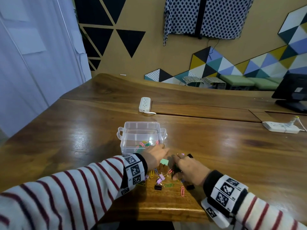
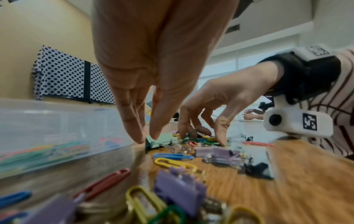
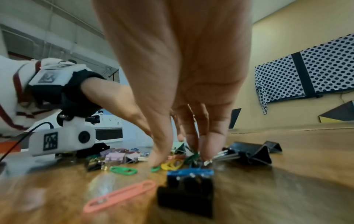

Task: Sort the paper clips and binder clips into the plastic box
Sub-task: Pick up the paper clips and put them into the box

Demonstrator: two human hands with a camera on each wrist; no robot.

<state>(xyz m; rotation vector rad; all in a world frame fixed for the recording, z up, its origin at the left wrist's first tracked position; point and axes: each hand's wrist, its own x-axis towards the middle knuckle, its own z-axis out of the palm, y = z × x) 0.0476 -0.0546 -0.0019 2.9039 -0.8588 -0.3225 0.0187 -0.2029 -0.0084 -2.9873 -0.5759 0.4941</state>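
Note:
The clear plastic box stands on the wooden table, with coloured paper clips in its near compartment. Loose paper clips and binder clips lie just in front of it. My left hand points straight fingers down beside the box, tips touching the table at a mint binder clip. My right hand arches over a cluster of paper clips, thumb and fingertips pinching into them. Purple binder clips and a black one lie nearer me.
A large black binder clip lies right of my right hand; a pink paper clip and a small black binder clip lie under its wrist. Two white power strips and a monitor sit farther back.

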